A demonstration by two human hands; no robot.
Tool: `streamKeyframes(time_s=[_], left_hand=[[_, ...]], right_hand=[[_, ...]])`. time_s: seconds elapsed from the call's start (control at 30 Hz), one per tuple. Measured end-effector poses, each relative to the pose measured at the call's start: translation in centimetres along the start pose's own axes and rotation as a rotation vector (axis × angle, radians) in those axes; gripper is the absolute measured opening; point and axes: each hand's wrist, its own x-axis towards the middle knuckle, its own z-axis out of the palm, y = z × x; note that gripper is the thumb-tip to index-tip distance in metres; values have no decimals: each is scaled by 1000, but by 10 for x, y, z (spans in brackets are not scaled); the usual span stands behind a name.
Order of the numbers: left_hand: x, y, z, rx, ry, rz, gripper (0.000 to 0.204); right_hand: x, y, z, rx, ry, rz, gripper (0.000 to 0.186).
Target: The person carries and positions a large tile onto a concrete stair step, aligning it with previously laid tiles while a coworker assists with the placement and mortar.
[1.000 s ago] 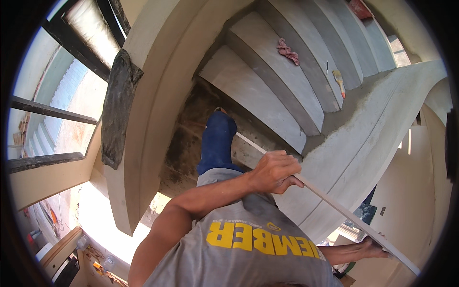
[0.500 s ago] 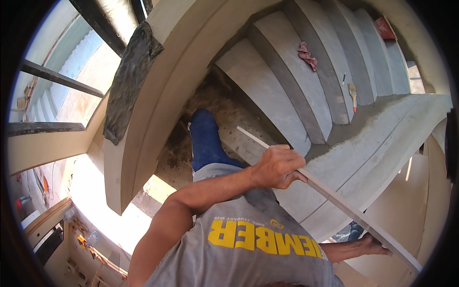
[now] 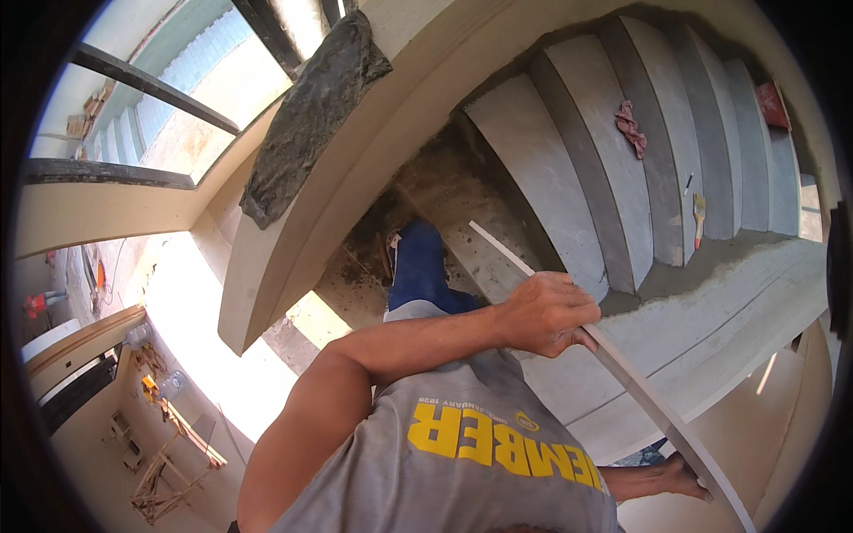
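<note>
A long, pale, straight bar, like a plasterer's straightedge, slants from the foot of the steps down to the lower right. My left hand is wrapped around its upper part, thumb toward the lower side. Farther along, my right hand grips the bar near its lower end, with the fingers partly hidden. Beside the bar runs the sloping side wall of the curved staircase. Damp grey mortar lies along that wall where it meets the steps.
A pink-red cloth, a paintbrush and a thin dark stick lie on the steps. A red object stands higher up. Opposite, a dark crumpled sheet drapes the curved parapet. An opening to a lower floor drops away left.
The whole view has swung, so the stairs and parapet sit farther right. Both hands keep their hold on the bar, which appears to have shifted little against the side wall.
</note>
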Motion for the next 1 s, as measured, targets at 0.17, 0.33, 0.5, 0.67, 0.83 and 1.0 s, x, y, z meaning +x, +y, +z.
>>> streamKeyframes(time_s=[0.17, 0.33, 0.5, 0.67, 0.83, 1.0], left_hand=[[0, -11, -11, 4, -15, -27, 35], [0, -17, -27, 24, 12, -50, 34], [37, -23, -43, 68, -70, 7, 33], [96, -9, -41, 170, -139, 44, 42], [142, -15, -30, 146, -229, 86, 50], [194, -8, -11, 93, -341, 176, 58]], right_hand=[[58, 62, 50, -542, 1074, -460, 65], [65, 84, 46, -684, 1201, -574, 66], [20, 69, 0, -605, 1064, -526, 67], [-1, 75, -4, -531, 1112, -521, 96], [-22, 92, 5, -375, 1057, -622, 64], [-37, 101, 55, -327, 1149, -687, 79]])
